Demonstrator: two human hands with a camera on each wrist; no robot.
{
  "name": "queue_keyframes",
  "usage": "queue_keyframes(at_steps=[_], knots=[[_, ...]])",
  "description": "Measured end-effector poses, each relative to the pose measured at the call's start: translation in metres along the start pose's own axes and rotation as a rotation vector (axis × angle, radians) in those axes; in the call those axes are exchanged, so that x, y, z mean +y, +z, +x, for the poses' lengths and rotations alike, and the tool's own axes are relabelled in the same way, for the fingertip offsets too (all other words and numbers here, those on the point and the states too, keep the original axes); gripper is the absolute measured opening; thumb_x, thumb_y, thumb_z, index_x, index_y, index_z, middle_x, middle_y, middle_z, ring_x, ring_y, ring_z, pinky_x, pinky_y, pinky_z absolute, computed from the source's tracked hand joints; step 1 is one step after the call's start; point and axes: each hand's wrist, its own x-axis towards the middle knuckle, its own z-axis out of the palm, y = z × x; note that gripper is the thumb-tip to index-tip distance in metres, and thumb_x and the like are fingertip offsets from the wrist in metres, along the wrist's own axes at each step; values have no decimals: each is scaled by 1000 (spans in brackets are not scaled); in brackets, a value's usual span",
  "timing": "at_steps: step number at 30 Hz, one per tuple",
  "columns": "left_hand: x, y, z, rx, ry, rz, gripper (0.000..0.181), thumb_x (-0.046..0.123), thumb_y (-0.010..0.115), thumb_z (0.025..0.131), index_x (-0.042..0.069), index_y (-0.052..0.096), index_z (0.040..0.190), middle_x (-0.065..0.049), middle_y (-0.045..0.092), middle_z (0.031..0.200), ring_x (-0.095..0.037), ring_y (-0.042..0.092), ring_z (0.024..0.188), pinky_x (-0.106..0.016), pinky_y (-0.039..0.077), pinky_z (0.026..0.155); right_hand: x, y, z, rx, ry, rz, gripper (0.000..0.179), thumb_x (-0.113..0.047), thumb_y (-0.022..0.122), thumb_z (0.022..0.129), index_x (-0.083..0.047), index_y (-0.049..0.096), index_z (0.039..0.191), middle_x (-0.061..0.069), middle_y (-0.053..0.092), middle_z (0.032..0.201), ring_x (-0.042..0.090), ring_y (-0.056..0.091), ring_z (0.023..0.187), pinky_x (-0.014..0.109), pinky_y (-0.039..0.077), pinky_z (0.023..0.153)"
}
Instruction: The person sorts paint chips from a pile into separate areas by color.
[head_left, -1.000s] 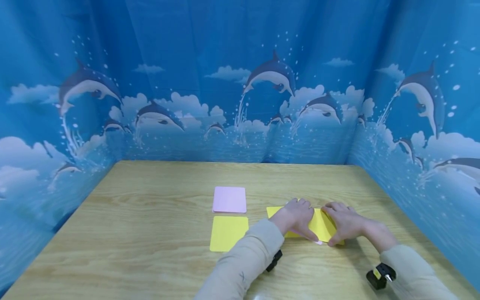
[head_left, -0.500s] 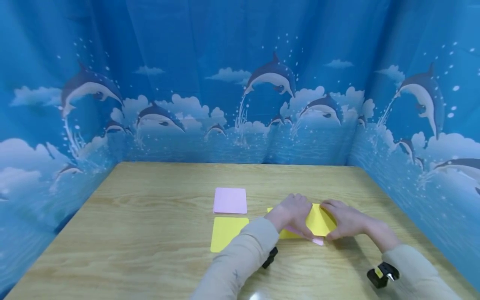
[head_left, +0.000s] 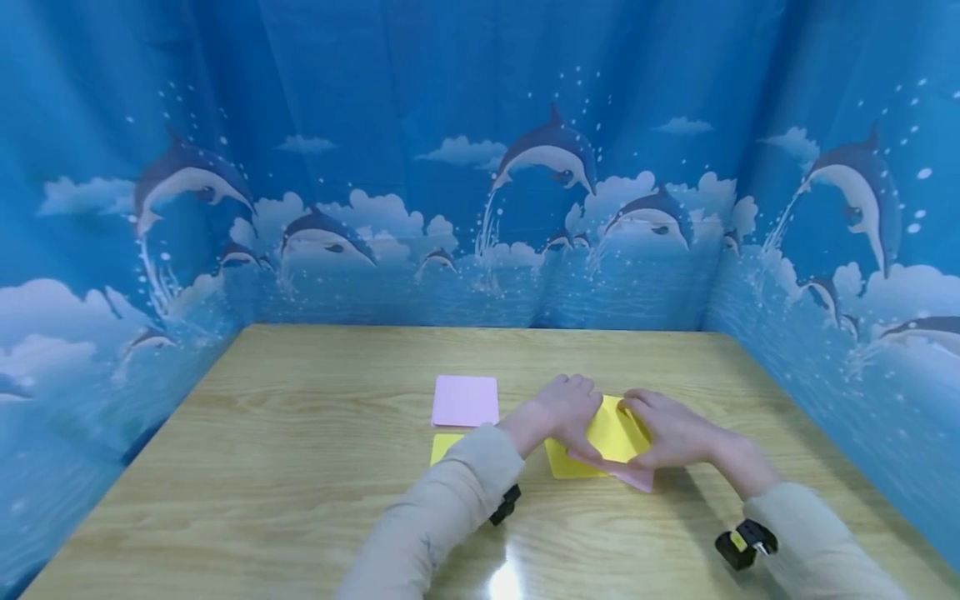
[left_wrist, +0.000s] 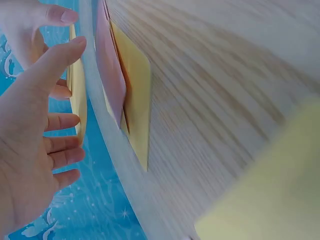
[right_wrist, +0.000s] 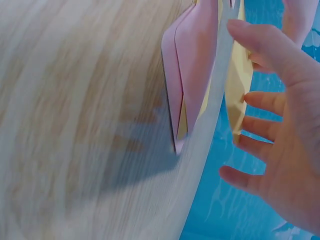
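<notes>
Between my two hands is a thin yellow paper sheet (head_left: 617, 429), bent and raised over a loose pile. My left hand (head_left: 566, 417) holds its left side, and my right hand (head_left: 671, 429) grips the right side. In the left wrist view, fingertips of the left hand (left_wrist: 30, 120) lie on the edge of the yellow sheet (left_wrist: 79, 100). The right wrist view has the right hand (right_wrist: 285, 120) with several fingertips at the sheet's far side. Underneath lie pink sheets (right_wrist: 195, 65) and a yellow sheet (left_wrist: 137, 85), overlapping at angles.
Left of the hands, a pink square (head_left: 465, 401) lies on the wooden table (head_left: 315, 433). Just nearer is a yellow square (head_left: 444, 446), mostly covered by the left sleeve (head_left: 457, 483). A blue dolphin-print curtain (head_left: 420, 200) surrounds the table's back and sides.
Both hands have moved left and a little away from me, carrying the yellow sheet up off the pile. More pink shows beneath it, and the left sleeve covers more of the yellow square.
</notes>
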Motion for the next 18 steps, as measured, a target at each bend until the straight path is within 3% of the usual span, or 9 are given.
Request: queue_keyframes(at_steps=[7,18], knots=[[-13,2,-20,31,0,97,85,80,51,68,15,51,123,0,48,116,-15,42,109,-29,36,91,-13,3,13,-9,-8,-61,78,-44,76,66,2,50,122,22,46,123,37,48,107,54,44,84],[-34,8,-57,52,-1,102,82,79,52,68,11,54,115,-3,49,110,-18,44,101,-31,39,86,-43,5,36,-36,-50,-175,83,-56,73,65,0,50,122,17,46,120,33,46,109,50,43,83]])
